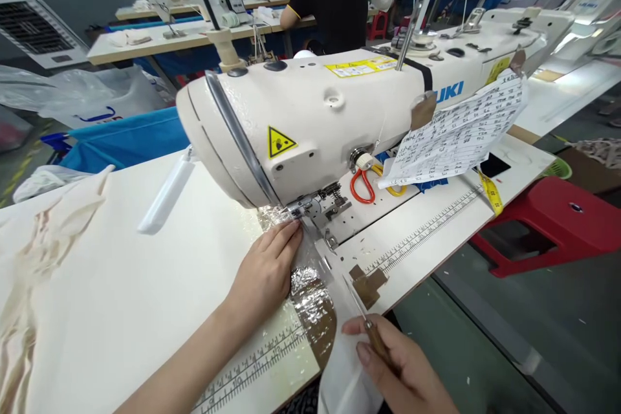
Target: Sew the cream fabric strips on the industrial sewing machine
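Cloth point(339, 372), white and narrow, runs from beneath the head of a sewing machine point(310, 110) across the near part of the table point(145, 297) and spills over its edge. From where I stand, the left hand point(266, 265) lies palm down beside the stitching parts, fingers close together and fingertips right up against the machine's foot; its thumb is out of sight, so I cannot tell whether it pinches anything. The right hand point(402, 362) grips an awl point(379, 344) by its wooden handle, the thin metal shaft slanting over the cloth toward the machine; whether the tip touches, I can't make out. Crinkled clear film point(315, 291) shines between the left hand and the cloth. Under the machine's arm sit orange-red scissor handles point(362, 189), near a sheet of handwritten paper point(456, 136) fixed to the front. A yellow measuring tape point(492, 194) hangs at the table edge, near a red stool point(557, 220). Beyond, a person in black point(337, 10) sits facing away.
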`<state>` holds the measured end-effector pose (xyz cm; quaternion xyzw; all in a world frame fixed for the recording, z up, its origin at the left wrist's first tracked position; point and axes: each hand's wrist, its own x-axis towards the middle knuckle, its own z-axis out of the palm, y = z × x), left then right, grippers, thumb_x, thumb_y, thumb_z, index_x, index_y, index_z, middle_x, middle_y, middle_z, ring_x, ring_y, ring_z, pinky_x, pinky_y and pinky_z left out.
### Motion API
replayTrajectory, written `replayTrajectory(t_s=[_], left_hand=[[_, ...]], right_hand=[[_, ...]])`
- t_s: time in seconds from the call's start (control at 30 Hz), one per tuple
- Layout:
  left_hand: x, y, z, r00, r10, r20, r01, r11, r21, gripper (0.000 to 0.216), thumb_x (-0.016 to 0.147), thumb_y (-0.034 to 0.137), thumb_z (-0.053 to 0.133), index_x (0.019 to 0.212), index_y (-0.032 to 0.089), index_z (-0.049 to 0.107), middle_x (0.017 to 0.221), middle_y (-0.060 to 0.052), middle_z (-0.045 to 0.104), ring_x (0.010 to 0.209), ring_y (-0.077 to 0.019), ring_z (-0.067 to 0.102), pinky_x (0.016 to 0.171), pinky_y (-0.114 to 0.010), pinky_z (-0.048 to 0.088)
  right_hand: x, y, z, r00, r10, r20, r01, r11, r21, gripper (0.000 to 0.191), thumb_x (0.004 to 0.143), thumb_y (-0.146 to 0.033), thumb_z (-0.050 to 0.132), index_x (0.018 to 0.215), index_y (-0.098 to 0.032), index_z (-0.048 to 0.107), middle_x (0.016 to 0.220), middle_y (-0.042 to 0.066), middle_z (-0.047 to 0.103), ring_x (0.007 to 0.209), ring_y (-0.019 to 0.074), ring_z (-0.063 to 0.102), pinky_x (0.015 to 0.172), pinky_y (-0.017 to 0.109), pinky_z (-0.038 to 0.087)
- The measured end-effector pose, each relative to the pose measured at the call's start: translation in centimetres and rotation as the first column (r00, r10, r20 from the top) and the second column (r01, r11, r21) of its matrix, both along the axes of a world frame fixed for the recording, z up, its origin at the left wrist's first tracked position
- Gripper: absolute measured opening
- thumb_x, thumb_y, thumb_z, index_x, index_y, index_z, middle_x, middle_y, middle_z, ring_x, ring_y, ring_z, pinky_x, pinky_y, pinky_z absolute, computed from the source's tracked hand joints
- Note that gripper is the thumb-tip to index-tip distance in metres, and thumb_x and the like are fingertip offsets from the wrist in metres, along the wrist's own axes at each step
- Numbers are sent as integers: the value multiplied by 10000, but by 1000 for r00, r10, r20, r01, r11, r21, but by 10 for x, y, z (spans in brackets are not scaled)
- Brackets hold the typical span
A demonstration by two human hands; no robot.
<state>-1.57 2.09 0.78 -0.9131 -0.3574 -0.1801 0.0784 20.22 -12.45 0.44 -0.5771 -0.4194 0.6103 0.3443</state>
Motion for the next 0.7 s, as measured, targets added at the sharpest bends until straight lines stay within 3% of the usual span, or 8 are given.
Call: replayTrajectory(t_s=[0.13, 0.23, 0.37, 0.47, 0.6, 0.7], left_hand=[[8, 3, 3, 997, 64, -38, -62, 997, 34, 401, 863, -42, 385, 1205, 7, 590, 1217, -211, 591, 1142, -331, 525, 880, -478, 593], [9, 8, 6, 999, 48, 4, -48, 998, 36, 362, 863, -54, 384, 1135, 34, 606, 1125, -186, 593, 1016, -284, 532, 814, -433, 602], [4, 12, 8, 982, -84, 169, 91, 995, -31, 340, 890, -45, 387, 1161, 73, 554, 1085, -150, 588, 999, -236, 546, 837, -397, 581], [0, 13, 8, 967, -139, 213, 157, 985, -69, 354, 897, -44, 383, 1180, 111, 529, 1108, -131, 592, 1010, -220, 554, 856, -393, 565], [-1, 15, 5, 979, -111, 170, 118, 992, -31, 343, 905, -15, 410, 1199, 122, 523, 1135, -138, 594, 1047, -250, 552, 847, -421, 562], [-1, 15, 4, 992, -42, 115, 43, 999, -1, 325, 912, 14, 412, 1198, 114, 529, 1146, -160, 585, 1069, -287, 539, 796, -450, 568]], right_hand=[[10, 13, 8, 966, 65, 252, -107, 982, 158, 359, 1001, -487, 420, 1136, -235, 639, 701, -17, 533, 614, 172, 463, 584, 265, 388], [10, 24, 13, 944, 82, 319, -151, 968, 199, 330, 1014, -430, 405, 1165, -228, 618, 761, -1, 605, 647, 181, 527, 622, 267, 429], [8, 33, 17, 948, 116, 296, -195, 947, 255, 316, 1016, -395, 403, 1173, -218, 612, 821, 15, 635, 723, 193, 590, 683, 274, 469], [6, 37, 18, 962, 125, 243, -174, 966, 192, 322, 999, -406, 429, 1175, -213, 617, 859, 27, 640, 772, 207, 596, 704, 292, 473], [2, 45, 20, 990, 139, 32, -140, 989, 50, 363, 959, -435, 472, 1193, -200, 620, 967, 56, 658, 905, 248, 596, 747, 326, 473], [0, 53, 24, 991, 132, -16, -132, 991, 28, 356, 947, -418, 493, 1202, -202, 617, 969, 54, 658, 982, 267, 588, 814, 355, 460]])
